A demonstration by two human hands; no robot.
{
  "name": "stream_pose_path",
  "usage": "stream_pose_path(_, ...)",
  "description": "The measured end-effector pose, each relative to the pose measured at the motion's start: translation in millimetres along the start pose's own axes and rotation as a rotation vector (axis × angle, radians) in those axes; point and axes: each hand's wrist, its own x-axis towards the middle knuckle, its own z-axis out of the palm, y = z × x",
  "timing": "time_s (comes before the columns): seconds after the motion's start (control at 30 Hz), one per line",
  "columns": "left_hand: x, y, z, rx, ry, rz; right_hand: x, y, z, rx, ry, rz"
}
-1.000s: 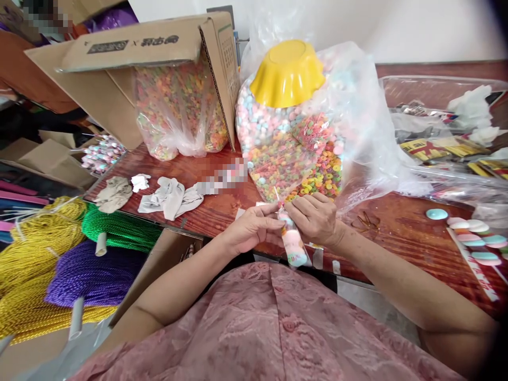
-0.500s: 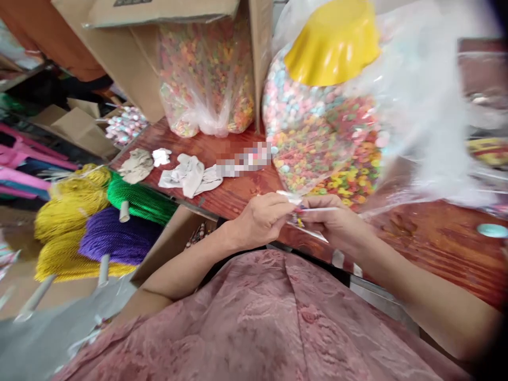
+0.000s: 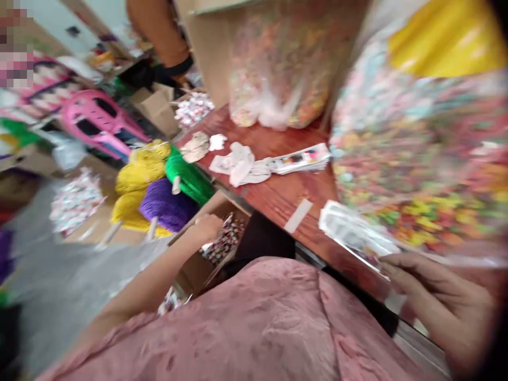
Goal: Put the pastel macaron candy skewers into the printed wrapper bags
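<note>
My left hand (image 3: 208, 228) is over a cardboard box (image 3: 192, 272) below the table's front edge. Its blurred fingers are partly hidden, with a pale bit beneath them. Small brown-and-white pieces (image 3: 228, 238) fill part of this box. At the right, my right hand (image 3: 440, 296) pinches the near end of a flat, shiny clear packet (image 3: 357, 233) between thumb and fingers. The packet stretches over the front of the reddish wooden table (image 3: 273, 203). A pale strip (image 3: 298, 215) lies on the wood to its left.
Big clear bags of colourful pieces (image 3: 397, 159) stand at the back, with a yellow bowl (image 3: 444, 39) on one. Printed strips (image 3: 301, 159) and crumpled pale gloves (image 3: 240, 165) lie on the table. Yellow, purple (image 3: 166, 206) and green cord bundles stand left, near a pink chair (image 3: 99, 124).
My hands have come apart. The left has moved left and down to the box; the right has moved right, holding the packet. The view has turned left.
</note>
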Motion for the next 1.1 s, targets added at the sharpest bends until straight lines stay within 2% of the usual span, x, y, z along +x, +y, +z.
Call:
stream_pose_path(0.07, 1, 28, -2.9, 0.034, 0.021, 0.161, -8, -4, -6, -0.153, 0.130, -0.044)
stream_pose_path(0.17, 3, 93, -15.4, -0.034, 0.241, 0.733, -20, 0, -1, -0.365, 0.283, -0.101)
stream_pose_path(0.23, 9, 145, -19.0, 0.060, 0.346, 0.997, -31, 6, 5, -0.478, 0.335, -0.108)
stream_pose_path(0.27, 14, 171, -18.0, 0.143, 0.383, 1.068, -37, 9, 9, -0.531, 0.340, -0.110)
stream_pose_path(0.33, 26, 217, -11.0, 0.300, 0.456, 1.105, -50, 12, 13, -0.631, 0.301, -0.108)
stream_pose_path(0.4, 38, 249, -1.1, 0.405, 0.490, 1.081, -62, 12, 13, -0.705, 0.235, -0.095)
stream_pose_path(0.43, 44, 259, 3.5, 0.443, 0.498, 1.065, -67, 13, 10, -0.728, 0.220, -0.079)
stream_pose_path(0.5, 54, 267, 11.1, 0.498, 0.527, 1.044, -78, 16, 1, -0.756, 0.250, -0.033)
stream_pose_path(0.63, 66, 257, 19.0, 0.508, 0.669, 1.080, -98, 27, -36, -0.838, 0.420, 0.067)
stream_pose_path(0.77, 65, 247, 18.3, 0.441, 0.737, 1.181, -116, 43, -95, -1.071, 0.617, 0.199)
stream_pose_path(0.9, 64, 251, 15.0, 0.517, 0.713, 1.206, -140, 65, -160, -1.376, 0.769, 0.506)
stream_pose_path(0.97, 65, 255, 15.6, 0.572, 0.736, 1.209, -151, 76, -184, -1.449, 0.743, 0.672)
stream_pose_path(1.1, 66, 257, 20.9, 0.559, 0.836, 1.193, -158, 100, -210, -1.418, 0.649, 0.768)
